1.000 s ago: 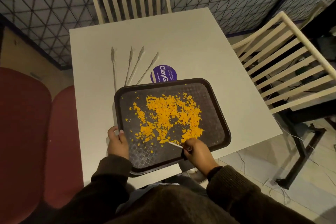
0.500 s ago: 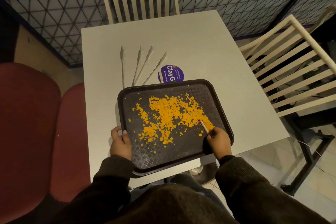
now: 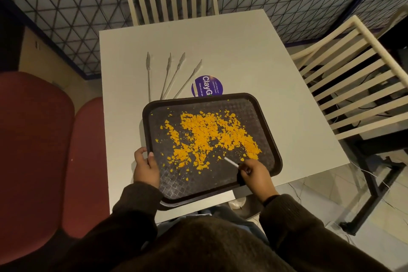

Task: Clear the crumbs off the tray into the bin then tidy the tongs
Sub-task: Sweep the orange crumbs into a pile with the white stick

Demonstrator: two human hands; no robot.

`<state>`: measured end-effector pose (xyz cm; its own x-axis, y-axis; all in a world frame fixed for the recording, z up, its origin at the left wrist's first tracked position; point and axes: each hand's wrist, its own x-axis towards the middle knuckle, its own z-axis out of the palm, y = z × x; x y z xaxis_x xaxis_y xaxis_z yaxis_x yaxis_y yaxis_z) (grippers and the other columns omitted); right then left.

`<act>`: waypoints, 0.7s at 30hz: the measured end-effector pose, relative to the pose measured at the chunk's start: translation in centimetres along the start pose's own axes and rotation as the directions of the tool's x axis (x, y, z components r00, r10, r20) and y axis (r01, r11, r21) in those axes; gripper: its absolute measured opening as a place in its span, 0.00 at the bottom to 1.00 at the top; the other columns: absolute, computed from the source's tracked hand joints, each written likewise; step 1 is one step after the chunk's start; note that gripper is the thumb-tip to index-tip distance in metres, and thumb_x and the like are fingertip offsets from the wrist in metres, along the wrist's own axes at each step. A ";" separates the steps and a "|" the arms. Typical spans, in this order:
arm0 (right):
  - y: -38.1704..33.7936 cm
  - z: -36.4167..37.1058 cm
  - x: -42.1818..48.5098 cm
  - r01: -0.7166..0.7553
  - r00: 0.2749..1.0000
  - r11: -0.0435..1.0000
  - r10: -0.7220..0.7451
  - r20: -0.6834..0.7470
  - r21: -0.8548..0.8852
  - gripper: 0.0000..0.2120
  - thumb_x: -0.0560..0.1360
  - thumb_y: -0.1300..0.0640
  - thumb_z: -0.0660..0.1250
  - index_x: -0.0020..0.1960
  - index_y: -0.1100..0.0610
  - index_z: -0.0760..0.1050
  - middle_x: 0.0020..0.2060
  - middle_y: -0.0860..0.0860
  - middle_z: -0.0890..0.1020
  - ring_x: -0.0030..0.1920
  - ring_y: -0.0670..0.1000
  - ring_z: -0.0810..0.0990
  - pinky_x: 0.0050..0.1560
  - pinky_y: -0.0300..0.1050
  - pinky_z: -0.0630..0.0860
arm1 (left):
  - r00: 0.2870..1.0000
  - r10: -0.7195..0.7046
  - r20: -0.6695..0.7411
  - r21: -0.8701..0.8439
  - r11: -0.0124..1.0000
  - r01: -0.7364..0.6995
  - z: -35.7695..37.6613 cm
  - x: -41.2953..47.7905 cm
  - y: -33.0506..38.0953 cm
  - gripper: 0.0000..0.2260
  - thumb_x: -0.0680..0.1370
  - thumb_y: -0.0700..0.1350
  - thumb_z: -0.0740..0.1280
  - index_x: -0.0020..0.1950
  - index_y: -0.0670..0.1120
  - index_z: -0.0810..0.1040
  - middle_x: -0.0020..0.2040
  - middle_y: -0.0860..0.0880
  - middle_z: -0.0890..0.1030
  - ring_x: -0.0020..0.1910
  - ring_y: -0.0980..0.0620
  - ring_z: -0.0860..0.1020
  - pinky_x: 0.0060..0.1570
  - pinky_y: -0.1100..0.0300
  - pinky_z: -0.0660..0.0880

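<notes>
White table (image 3: 242,51) carries the dark tray (image 3: 198,97), whose near edge juts past the tabletop. Orange crumbs (image 3: 212,134) lie spread across its middle, and the tongs (image 3: 149,77) rest just beyond it. The left hand (image 3: 146,168) curls round the left rim. The right hand (image 3: 254,172) pinches a thin white stick (image 3: 231,162). A hard flick could scatter crumbs over the rim, and a slack grip could tip the overhanging tray.

left hand (image 3: 146,166) curls over the tray (image 3: 262,126) rim; right hand (image 3: 256,172) pinches a thin white stick (image 3: 231,162).
</notes>
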<state>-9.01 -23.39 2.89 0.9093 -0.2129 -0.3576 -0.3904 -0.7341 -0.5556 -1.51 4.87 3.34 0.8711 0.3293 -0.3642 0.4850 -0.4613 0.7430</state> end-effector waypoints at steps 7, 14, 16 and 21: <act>0.9 -1.7 3.4 -0.268 0.949 0.956 0.284 -0.140 0.119 0.04 0.73 0.65 0.63 0.44 0.61 0.77 0.43 0.58 0.80 0.44 0.57 0.77 0.49 0.46 0.72 | 1.000 -0.002 0.027 0.014 1.000 0.002 -0.2 0.0 0.0 0.12 0.80 0.49 0.52 0.64 0.49 0.61 0.43 0.44 0.77 0.35 0.50 0.75 0.30 0.62 0.66; -1.5 -0.9 1.2 -0.110 0.994 0.992 0.109 0.020 0.057 0.07 0.74 0.62 0.64 0.40 0.52 0.71 0.39 0.48 0.74 0.40 0.48 0.73 0.36 0.34 0.65 | 1.000 0.004 0.023 0.019 1.000 -0.005 -0.1 0.7 -0.1 0.13 0.80 0.49 0.52 0.64 0.49 0.61 0.47 0.44 0.77 0.40 0.46 0.75 0.34 0.61 0.67; -2.5 0.0 -0.1 0.026 0.992 1.000 -0.028 0.125 0.016 0.14 0.73 0.62 0.65 0.36 0.46 0.67 0.36 0.44 0.72 0.37 0.42 0.71 0.35 0.30 0.62 | 1.000 -0.002 0.026 0.024 1.000 0.002 0.0 0.8 -0.1 0.13 0.80 0.50 0.52 0.64 0.50 0.61 0.48 0.43 0.77 0.41 0.45 0.75 0.35 0.60 0.67; -4.2 1.3 0.1 0.095 0.984 0.995 -0.091 0.153 -0.019 0.13 0.72 0.63 0.64 0.35 0.49 0.67 0.38 0.49 0.74 0.41 0.50 0.72 0.41 0.38 0.66 | 1.000 0.005 0.024 0.030 1.000 -0.006 0.0 0.7 0.0 0.12 0.80 0.49 0.52 0.64 0.50 0.61 0.48 0.44 0.78 0.40 0.46 0.75 0.35 0.60 0.67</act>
<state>-7.48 -19.49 4.18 0.9083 -0.0443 -0.4159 -0.2994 -0.7632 -0.5726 -0.90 5.13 3.08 0.8751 0.3073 -0.3738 0.4821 -0.4873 0.7281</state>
